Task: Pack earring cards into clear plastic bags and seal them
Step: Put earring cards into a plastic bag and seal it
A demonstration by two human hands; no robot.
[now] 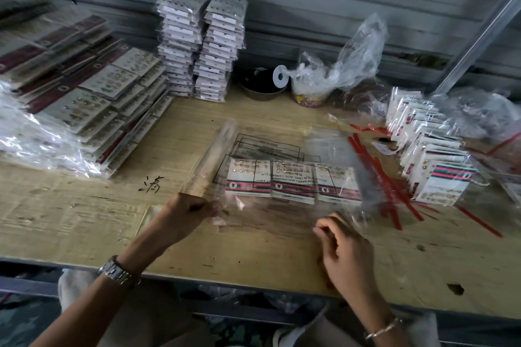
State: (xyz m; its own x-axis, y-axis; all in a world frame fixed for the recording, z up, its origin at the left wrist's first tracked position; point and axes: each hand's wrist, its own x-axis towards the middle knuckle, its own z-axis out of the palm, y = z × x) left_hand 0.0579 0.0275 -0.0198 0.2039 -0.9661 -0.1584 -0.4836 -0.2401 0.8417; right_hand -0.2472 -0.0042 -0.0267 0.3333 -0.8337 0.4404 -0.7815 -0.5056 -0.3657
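Note:
A clear plastic bag (284, 149) with black printed warning text lies flat in the middle of the wooden table (84, 222). Three earring cards (293, 183) with green and red stripes lie side by side inside it. My left hand (189, 214) pinches the bag's near left edge. My right hand (344, 245) has curled fingers at the bag's near right edge, where the plastic lifts; whether it pinches the film I cannot tell. A stack of more printed clear bags (253, 144) lies under and behind this one.
Red sealing strips (386, 177) lie scattered to the right. Bagged striped cards (434, 160) fan out at the right. Two tall piles of packed cards (203, 45) stand at the back. Larger card sheets (84, 98) cover the left. A metal bowl (262, 84) and a crumpled bag (344, 62) sit behind.

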